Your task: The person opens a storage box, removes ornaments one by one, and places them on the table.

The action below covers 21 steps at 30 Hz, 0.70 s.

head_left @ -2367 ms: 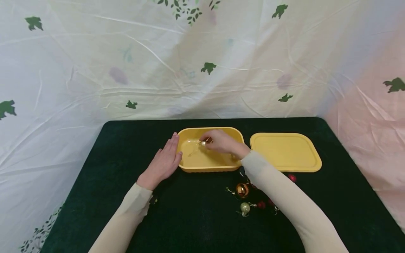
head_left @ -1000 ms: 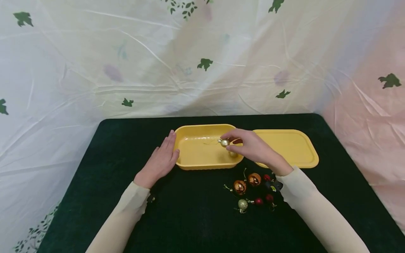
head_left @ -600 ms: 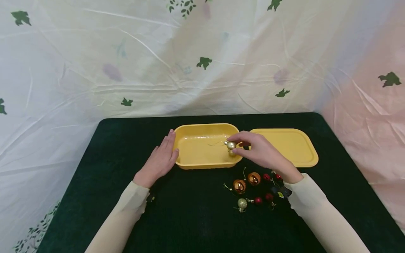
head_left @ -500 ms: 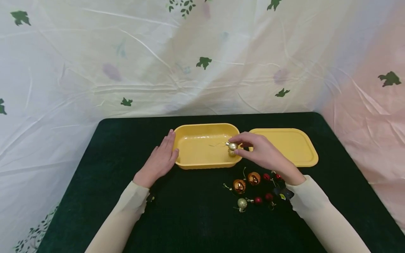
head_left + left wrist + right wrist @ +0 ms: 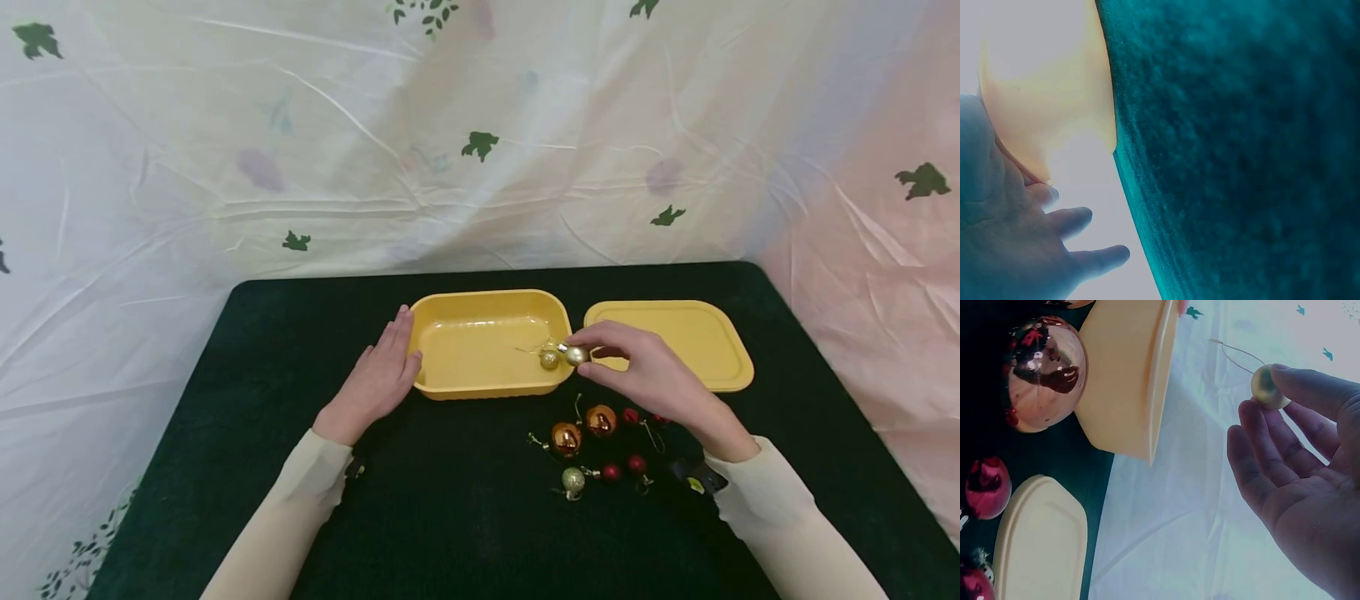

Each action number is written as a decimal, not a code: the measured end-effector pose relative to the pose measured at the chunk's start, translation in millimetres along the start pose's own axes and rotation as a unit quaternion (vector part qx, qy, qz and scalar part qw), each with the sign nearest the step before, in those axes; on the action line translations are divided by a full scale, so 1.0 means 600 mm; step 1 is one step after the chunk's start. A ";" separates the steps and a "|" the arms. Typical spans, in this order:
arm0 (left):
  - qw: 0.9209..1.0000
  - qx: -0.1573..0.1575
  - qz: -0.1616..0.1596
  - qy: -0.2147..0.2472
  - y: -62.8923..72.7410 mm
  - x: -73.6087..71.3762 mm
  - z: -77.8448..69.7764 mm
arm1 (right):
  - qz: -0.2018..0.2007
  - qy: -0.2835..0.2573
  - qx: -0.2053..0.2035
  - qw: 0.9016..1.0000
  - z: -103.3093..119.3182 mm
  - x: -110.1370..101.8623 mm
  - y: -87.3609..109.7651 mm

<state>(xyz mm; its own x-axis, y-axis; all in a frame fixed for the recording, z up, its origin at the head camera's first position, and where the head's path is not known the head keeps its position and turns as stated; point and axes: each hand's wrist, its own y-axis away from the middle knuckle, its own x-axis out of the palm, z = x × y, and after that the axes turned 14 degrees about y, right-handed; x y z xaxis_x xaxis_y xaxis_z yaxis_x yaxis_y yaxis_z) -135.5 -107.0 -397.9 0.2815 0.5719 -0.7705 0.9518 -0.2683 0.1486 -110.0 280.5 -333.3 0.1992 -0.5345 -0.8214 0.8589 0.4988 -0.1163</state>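
Observation:
My right hand (image 5: 645, 367) pinches a small shiny gold Christmas bauble (image 5: 577, 355) between thumb and fingers, over the right rim of a yellow plastic box (image 5: 480, 392). The bauble's thread loop sticks out freely in the right wrist view, where the right hand (image 5: 1304, 469) grips it well above the table. Inside the box, at its right end, lies another gold bauble (image 5: 549, 359). My left hand (image 5: 375, 375) rests with straight fingers along the box's left side. In the left wrist view, the left hand (image 5: 1016, 231) lies against the box's pale wall (image 5: 1054, 94).
A yellow lid (image 5: 682, 342) lies flat right of the box. In front lie two copper baubles (image 5: 566, 439), a glittery gold one (image 5: 573, 479) and several small red ones (image 5: 637, 463). The dark green table (image 5: 300, 325) ends at a patterned cloth (image 5: 375, 167) behind.
My right hand has carried the gold bauble from the middle of the box rightward to its right rim, uncovering the bauble inside. My left hand has stayed at the box's side.

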 end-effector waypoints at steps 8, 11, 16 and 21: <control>1.000 -0.002 0.002 0.003 0.000 -0.002 -0.001 | -0.010 0.008 0.009 1.000 -0.005 -0.009 0.026; 1.000 -0.002 0.002 0.004 -0.001 -0.001 -0.001 | -0.013 0.016 0.017 1.000 -0.005 -0.012 0.037; 1.000 -0.002 0.003 0.005 0.000 -0.001 -0.001 | -0.020 0.028 0.017 0.999 -0.014 -0.014 0.053; 1.000 0.000 0.002 0.003 0.000 -0.001 -0.002 | -0.021 0.029 0.019 0.999 -0.023 -0.013 0.068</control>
<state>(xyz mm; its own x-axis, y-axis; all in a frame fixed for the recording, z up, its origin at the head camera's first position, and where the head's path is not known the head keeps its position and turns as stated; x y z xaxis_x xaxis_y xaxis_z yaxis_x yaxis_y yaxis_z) -135.6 -106.6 -396.7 0.2865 0.5761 -0.7656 0.9507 -0.2702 0.1524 -83.0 314.4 -339.4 0.1362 -0.5126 -0.8478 0.8831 0.4507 -0.1305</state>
